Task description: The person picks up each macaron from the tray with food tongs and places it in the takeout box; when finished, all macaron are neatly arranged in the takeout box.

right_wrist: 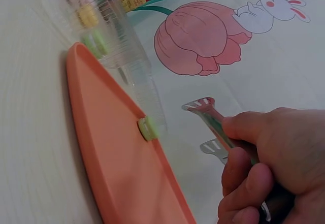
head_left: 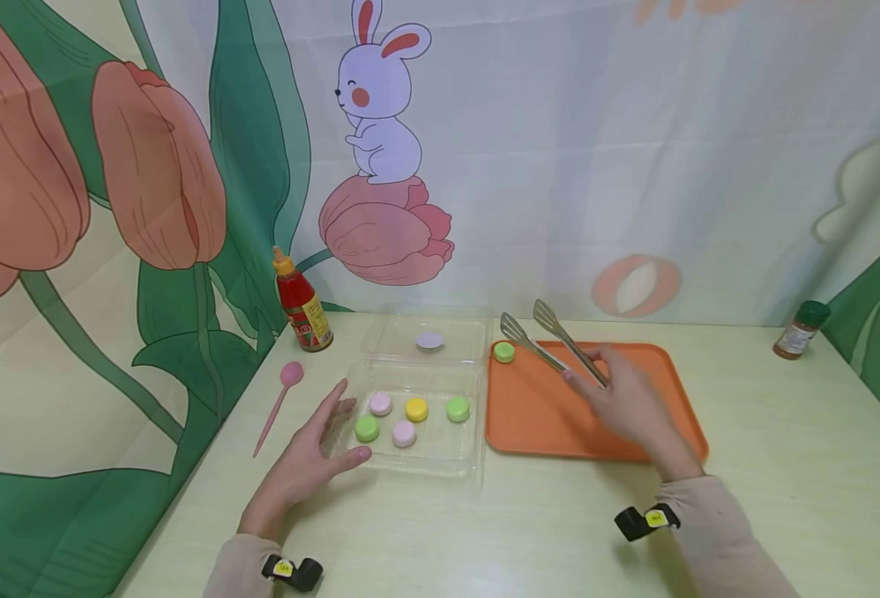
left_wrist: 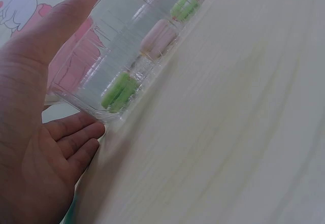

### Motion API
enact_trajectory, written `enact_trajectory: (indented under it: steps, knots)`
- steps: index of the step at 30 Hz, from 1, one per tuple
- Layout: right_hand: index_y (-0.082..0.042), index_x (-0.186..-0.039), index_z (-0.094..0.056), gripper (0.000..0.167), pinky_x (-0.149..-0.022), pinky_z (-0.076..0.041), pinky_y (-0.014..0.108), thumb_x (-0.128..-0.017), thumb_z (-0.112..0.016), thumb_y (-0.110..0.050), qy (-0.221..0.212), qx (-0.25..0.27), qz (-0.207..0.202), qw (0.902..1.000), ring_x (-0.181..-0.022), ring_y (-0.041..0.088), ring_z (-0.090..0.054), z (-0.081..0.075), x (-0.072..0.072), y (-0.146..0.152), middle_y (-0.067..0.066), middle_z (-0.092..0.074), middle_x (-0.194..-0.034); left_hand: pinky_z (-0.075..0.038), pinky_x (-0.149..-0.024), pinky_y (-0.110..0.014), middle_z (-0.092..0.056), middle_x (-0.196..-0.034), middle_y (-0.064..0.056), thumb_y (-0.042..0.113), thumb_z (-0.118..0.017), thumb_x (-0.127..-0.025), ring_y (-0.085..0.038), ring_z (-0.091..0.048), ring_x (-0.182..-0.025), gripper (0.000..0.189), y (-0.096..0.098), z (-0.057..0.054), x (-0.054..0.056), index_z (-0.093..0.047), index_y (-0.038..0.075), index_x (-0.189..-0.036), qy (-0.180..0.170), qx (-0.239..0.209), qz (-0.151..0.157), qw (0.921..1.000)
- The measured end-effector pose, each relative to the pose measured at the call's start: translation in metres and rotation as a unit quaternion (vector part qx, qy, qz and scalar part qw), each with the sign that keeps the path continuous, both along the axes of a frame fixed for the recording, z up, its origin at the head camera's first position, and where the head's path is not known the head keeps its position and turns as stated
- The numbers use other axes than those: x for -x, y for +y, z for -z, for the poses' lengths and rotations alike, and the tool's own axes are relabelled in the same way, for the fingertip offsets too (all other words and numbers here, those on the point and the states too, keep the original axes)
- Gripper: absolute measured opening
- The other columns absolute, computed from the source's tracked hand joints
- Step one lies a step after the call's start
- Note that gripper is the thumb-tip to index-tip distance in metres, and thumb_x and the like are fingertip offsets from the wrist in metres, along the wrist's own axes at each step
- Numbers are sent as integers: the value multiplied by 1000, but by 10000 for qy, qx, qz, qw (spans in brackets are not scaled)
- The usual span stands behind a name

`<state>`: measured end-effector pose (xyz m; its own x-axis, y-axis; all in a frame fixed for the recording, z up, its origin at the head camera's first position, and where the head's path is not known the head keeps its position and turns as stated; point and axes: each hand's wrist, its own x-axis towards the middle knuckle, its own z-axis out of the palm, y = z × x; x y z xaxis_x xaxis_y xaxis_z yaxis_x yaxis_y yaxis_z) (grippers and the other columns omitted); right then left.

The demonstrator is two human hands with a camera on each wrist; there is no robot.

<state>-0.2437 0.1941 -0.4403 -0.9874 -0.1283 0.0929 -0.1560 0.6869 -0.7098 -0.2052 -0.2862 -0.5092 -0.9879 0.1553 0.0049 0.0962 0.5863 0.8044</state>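
Note:
In the head view my right hand (head_left: 630, 400) grips metal tongs (head_left: 570, 355) over an orange tray (head_left: 545, 423). The tongs' slotted tips are spread apart with nothing between them. A green macaron (head_left: 504, 352) sits in the tray's far left corner. My left hand (head_left: 309, 453) lies at the near left corner of a clear plastic box (head_left: 440, 467), thumb and fingers spread; the left wrist view shows fingertips (left_wrist: 94, 130) at the box's corner. Inside the box are several macarons: green (head_left: 368, 428), lilac (head_left: 404, 433) and yellow (head_left: 416, 409).
The box's lid (head_left: 462, 336) lies folded back behind it, with a pale lilac oval (head_left: 430, 340) on it. A red sauce bottle (head_left: 305, 307) and a pink spoon (head_left: 283, 394) are on the left. A green-capped jar (head_left: 801, 330) stands far right, near the printed cloth backdrop (head_left: 530, 166).

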Motion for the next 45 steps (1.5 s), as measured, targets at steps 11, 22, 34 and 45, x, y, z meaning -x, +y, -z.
enact_trajectory:
  steps: [11,22,34,45]
  knots:
    - [-2,-140,-55,54,-50,-43,32,-112,-68,-46,-285,-277,-110,9991,-57,18,-54,15,1,-9,6,-61,-76,-14,-136,-69,-40,-179,-10,47,-89,-95,-39,-23,-171,113,0,0,-1,-13,39,-179,7,11,0,10000]
    - [0,-139,-56,46,-53,-41,32,-114,-66,-38,-179,-526,-239,9982,-62,18,-51,25,1,-20,6,-58,-81,-15,-136,-68,-40,-179,-11,47,-89,-95,-40,-24,-170,115,0,1,0,-13,37,-180,44,12,-3,10000]
    - [-1,-141,-56,40,-50,-42,33,-116,-62,-33,-17,-703,-237,9972,-56,18,-51,26,-3,-30,6,-59,-75,-16,-137,-66,-40,-179,-11,46,-89,-95,-40,-24,-170,113,0,-1,0,-14,37,-180,39,-33,24,10000]
    - [-3,-137,-57,36,-48,-38,31,-116,-61,-32,58,-552,-252,9981,-53,16,-46,26,-6,-30,3,-54,-71,-17,-137,-65,-41,-178,-10,44,-90,-95,-39,-25,-170,115,1,2,1,-14,35,-180,21,-79,14,10000]
